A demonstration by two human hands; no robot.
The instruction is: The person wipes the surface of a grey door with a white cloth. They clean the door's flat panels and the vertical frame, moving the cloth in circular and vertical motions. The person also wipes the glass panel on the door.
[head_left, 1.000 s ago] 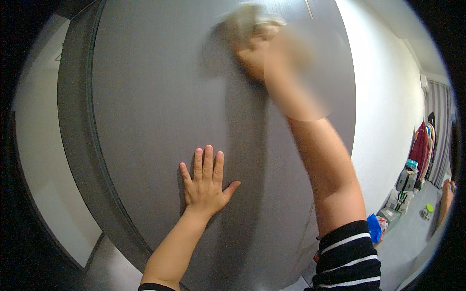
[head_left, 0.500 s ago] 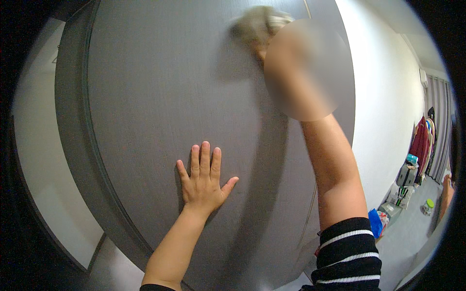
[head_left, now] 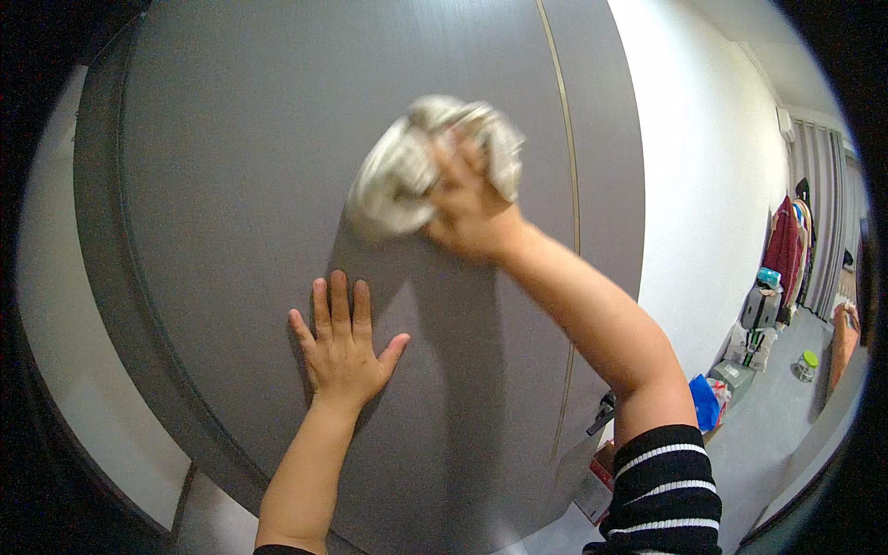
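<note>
A dark grey door (head_left: 250, 185) with fine vertical grain fills most of the view. Flat against its surface lies my left hand (head_left: 346, 356), fingers spread and holding nothing. Higher up and to the right, my right hand (head_left: 476, 217) presses a crumpled pale cloth (head_left: 398, 185) to the door. The cloth is smeared by motion, and part of it bunches out beyond my fingers on both sides. A thin gold strip (head_left: 566, 120) runs down the door, right of the cloth. My right forearm crosses in front of this strip.
A black door handle (head_left: 601, 413) shows beside my right elbow, with a red box (head_left: 599, 472) below it. Along the white wall (head_left: 694, 185) stand a blue bag (head_left: 705, 403), a grey suitcase (head_left: 760, 308) and hanging clothes (head_left: 784, 236). A green-lidded jar (head_left: 807, 363) sits on the floor.
My right hand has come down and to the left across the door with the cloth. My left hand stays flat on the door. The whole view has shifted slightly.
</note>
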